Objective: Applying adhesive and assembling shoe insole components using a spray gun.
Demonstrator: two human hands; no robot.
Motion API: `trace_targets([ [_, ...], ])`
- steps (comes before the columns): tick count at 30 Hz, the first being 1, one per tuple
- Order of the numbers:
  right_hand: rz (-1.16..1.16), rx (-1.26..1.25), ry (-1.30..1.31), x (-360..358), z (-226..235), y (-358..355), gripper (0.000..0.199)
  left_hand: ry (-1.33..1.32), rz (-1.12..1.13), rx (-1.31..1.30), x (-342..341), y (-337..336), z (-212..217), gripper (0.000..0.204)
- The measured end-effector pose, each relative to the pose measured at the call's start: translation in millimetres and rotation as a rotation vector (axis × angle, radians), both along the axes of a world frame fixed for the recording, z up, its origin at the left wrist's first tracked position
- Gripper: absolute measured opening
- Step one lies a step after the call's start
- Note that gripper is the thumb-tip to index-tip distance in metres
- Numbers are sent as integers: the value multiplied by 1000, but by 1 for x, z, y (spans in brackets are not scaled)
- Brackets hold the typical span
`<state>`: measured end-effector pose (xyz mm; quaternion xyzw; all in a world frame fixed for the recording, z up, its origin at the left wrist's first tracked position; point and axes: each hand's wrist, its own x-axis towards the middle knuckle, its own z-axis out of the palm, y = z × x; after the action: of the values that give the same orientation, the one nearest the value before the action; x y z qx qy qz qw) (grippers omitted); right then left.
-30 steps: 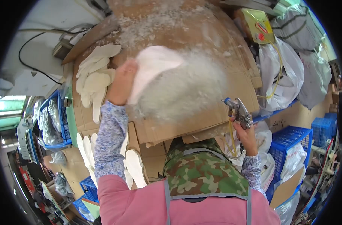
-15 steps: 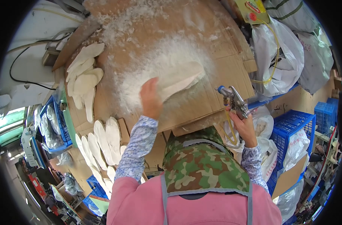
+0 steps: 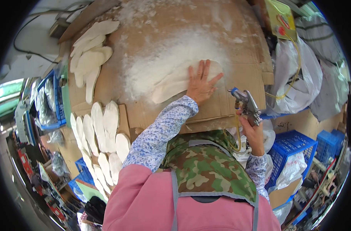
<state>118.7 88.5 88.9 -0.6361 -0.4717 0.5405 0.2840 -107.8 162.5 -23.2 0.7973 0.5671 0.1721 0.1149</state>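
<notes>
A cream insole-shaped piece (image 3: 169,86) lies flat on the cardboard-covered table (image 3: 244,54), within a wide patch of white spray residue. Near its right end my left hand (image 3: 200,86) is spread out, palm down, fingers apart and pressing on it. My right hand (image 3: 253,133) is wrapped around the handle of a metal spray gun (image 3: 248,107), held beyond the table's near right edge. The gun's blue nozzle points up and left, toward the piece. A yellow hose (image 3: 237,133) hangs from the gun.
A loose pile of insoles (image 3: 91,57) sits at the table's left. More insoles (image 3: 100,127) stand in overlapping rows at lower left. Blue crates (image 3: 289,150) and white plastic bags (image 3: 298,73) fill the right side. A yellow canister (image 3: 279,19) stands at upper right.
My left hand has moved right along the insole, from its left end to near its right end, and now lies spread out. The spray gun stays in my right hand.
</notes>
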Motion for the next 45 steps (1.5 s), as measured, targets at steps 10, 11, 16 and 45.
trace_targets([
  [10,51,3,112,-11,5,14,23,-226,45,85,-14,-23,3,50],
  [11,83,21,104,-14,4,14,23,-187,28,135,-20,-25,3,45],
  [16,52,27,110,-23,4,11,27,-262,340,191,-65,-62,7,40],
  [45,-348,-45,66,59,-100,130,38,18,505,-57,-151,-100,16,21],
])
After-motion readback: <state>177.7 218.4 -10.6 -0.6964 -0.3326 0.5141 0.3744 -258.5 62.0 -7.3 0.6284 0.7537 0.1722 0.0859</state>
